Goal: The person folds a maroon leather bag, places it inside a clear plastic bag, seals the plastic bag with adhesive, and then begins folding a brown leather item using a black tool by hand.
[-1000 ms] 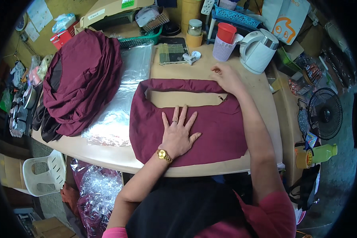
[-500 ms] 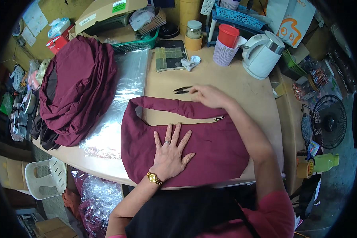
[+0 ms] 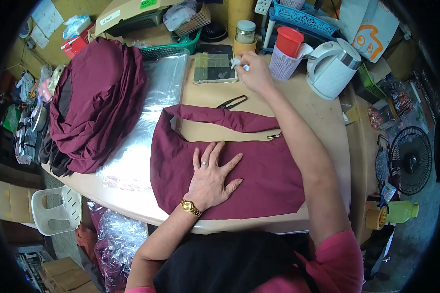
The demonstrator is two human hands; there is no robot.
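Observation:
A maroon fabric shoulder bag (image 3: 230,180) lies flat on the table, its wide strap (image 3: 215,115) curving away from me and a zipper pull (image 3: 274,136) at its right end. My left hand (image 3: 212,177) rests on the bag's body with fingers spread. Over the far part of the table, my right hand (image 3: 255,72) pinches a small crumpled white cloth (image 3: 235,62). Its fingers are closed beside a dark, fabric-covered pad (image 3: 212,67). Just beyond the strap lie black thread snips (image 3: 232,102), touched by neither hand.
A tall heap of maroon bags (image 3: 100,107) stands at the left, beside clear plastic sheets (image 3: 164,93). At the far right are a white electric kettle (image 3: 332,71), a red cup (image 3: 289,43) in a lilac basket (image 3: 282,64), and a glass jar (image 3: 245,32). A black fan (image 3: 411,160) stands farther right.
My right hand has left the snips on the table, moved farther away from me and taken hold of the white cloth. My left hand stays on the bag.

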